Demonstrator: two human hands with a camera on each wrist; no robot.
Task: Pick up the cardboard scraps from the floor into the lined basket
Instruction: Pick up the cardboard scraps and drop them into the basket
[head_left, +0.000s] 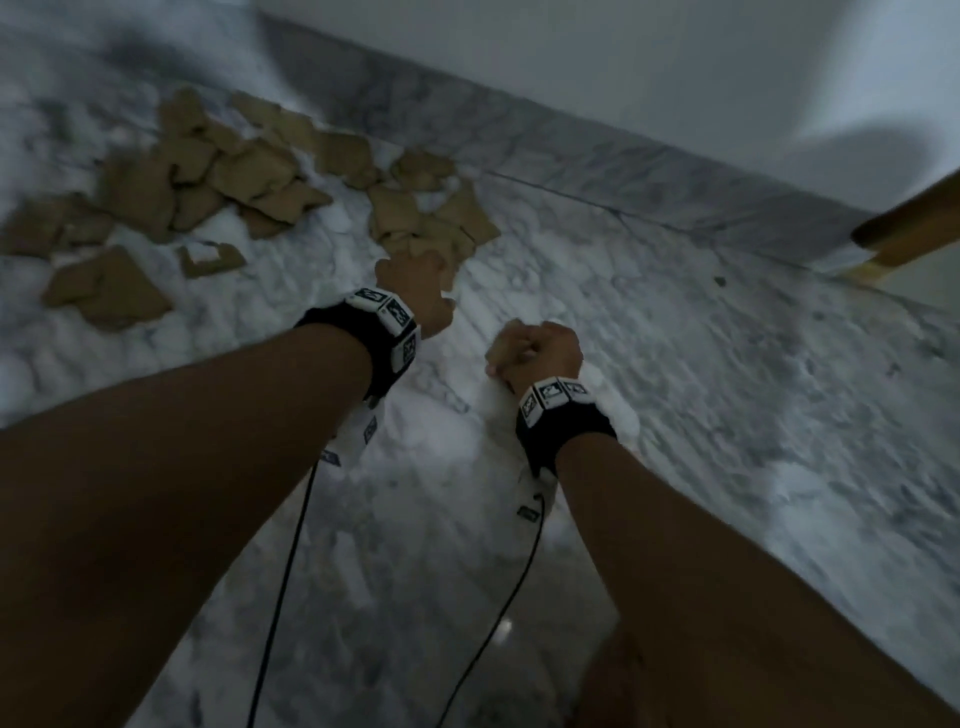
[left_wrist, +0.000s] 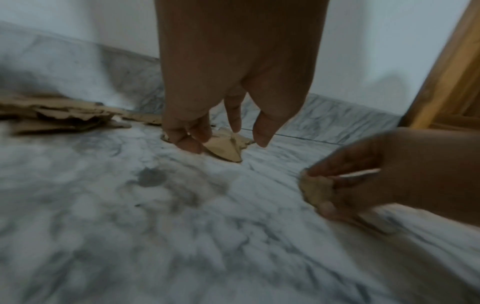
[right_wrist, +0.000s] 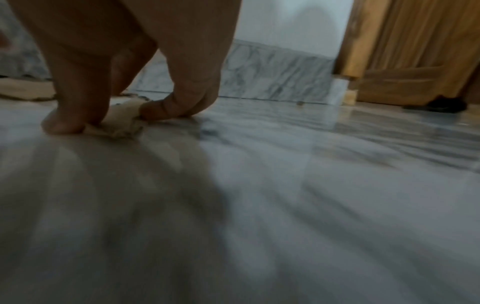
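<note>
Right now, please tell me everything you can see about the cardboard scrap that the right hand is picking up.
The cardboard scrap is small, pale brown, with torn, ragged edges. It lies low on the marble floor, apart from the main pile of scraps. The right hand pinches it between thumb and curled fingers; in the left wrist view it shows as a brown piece bulging from that grip. The pictures are blurred, so whether it has left the floor cannot be told.

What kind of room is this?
Probably a home interior, by a doorway: polished marble floor with matching marble skirting, a plain white wall, and a wooden door.
</note>
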